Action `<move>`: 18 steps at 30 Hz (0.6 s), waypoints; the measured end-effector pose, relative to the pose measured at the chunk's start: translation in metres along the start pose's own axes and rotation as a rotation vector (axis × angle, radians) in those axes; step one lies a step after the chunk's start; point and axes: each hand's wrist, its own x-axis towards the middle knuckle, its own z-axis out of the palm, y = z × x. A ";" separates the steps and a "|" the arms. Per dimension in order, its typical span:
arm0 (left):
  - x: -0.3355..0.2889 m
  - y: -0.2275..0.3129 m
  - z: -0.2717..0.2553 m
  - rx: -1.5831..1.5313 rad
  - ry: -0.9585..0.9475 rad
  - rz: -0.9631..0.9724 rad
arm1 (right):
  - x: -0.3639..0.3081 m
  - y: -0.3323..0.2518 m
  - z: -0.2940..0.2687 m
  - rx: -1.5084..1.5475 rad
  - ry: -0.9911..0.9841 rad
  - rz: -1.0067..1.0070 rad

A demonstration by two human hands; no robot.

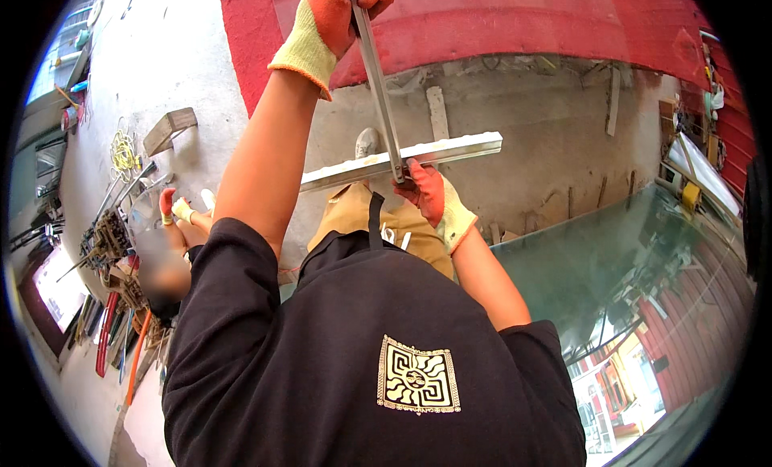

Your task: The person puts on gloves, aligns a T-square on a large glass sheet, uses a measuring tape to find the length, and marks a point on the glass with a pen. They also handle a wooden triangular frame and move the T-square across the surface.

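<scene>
- On my feed the left hand (pixel 334 21), in a red-and-yellow glove, is up at 12 o'clock, its grip closed around the upper end of a grey metal bar (pixel 376 77)
- I see the bar slant down to just above centre, where the right hand (pixel 430 198), gloved alike, has its grip closed at the lower end
- A silvery rail (pixel 454 149) spans from 10 to 2 o'clock, passing behind the bar's lower part (I cannot tell whether the two touch)
- A grey shoe (pixel 367 141) shows just beyond the rail, toward 12 o'clock
- At 3 o'clock I have a greenish glass panel (pixel 555 258)
- Toward 10 o'clock lie a brown block (pixel 167 132) and yellow cord (pixel 124 155)
</scene>
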 end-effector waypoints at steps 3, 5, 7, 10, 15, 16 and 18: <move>0.004 -0.003 -0.008 -0.116 -0.011 -0.003 | -0.004 -0.005 0.006 0.025 0.056 -0.007; 0.008 -0.005 -0.019 -0.168 -0.049 0.007 | -0.005 -0.003 0.006 0.048 0.091 -0.026; 0.009 -0.004 -0.025 -0.132 -0.100 0.039 | -0.003 0.002 0.008 0.081 0.163 -0.047; 0.009 -0.004 -0.029 -0.125 -0.026 0.022 | 0.004 0.004 0.002 0.075 0.173 -0.045; 0.012 -0.013 -0.046 -0.140 0.030 -0.035 | 0.000 0.014 0.001 0.012 0.218 -0.055; 0.007 -0.009 -0.035 -0.154 0.017 -0.041 | 0.000 0.015 0.000 0.017 0.222 -0.055; -0.008 -0.011 -0.017 0.118 0.128 -0.039 | -0.002 0.017 0.001 0.024 0.226 -0.060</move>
